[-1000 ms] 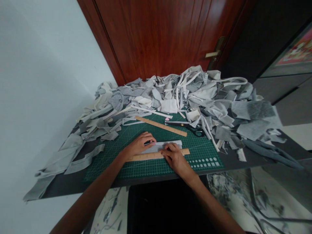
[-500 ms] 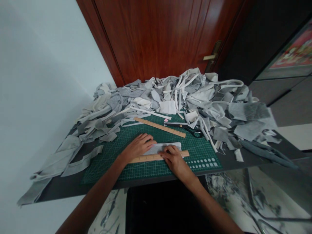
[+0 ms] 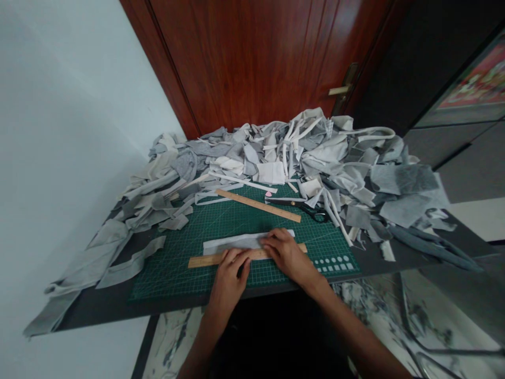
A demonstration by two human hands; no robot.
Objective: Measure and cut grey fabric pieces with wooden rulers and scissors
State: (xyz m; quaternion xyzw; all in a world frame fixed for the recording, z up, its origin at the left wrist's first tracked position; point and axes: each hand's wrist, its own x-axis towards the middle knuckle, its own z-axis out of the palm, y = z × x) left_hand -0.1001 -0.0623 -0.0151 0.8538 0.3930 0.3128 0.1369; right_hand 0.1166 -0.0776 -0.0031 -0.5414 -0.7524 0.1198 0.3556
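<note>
A pale grey fabric strip [image 3: 221, 243] lies lengthwise on the green cutting mat [image 3: 177, 268], with a wooden ruler [image 3: 203, 261] along its near edge. From the near side, my left hand [image 3: 229, 279] has its fingertips and thumb on the ruler around its middle. To its right, my right hand [image 3: 290, 258] rests over the strip and the ruler's right part. Its fingers are bent together at the cloth, and the hand hides some of both. Beyond the strip, a second wooden ruler [image 3: 258, 206] lies slanted, near black-handled scissors [image 3: 315, 213] partly under scraps.
A heap of grey and cream fabric scraps [image 3: 232, 152] covers the back and both sides of the dark table [image 3: 106, 310]. A small pink piece [image 3: 269, 194] lies by the scissors. Behind stands a brown wooden door [image 3: 252, 63]; more scraps [image 3: 359, 295] litter the floor.
My left hand has left the strip's far edge and come nearer, to the ruler's middle. My right hand has shifted slightly forward over the cloth. The strip's left end is now uncovered.
</note>
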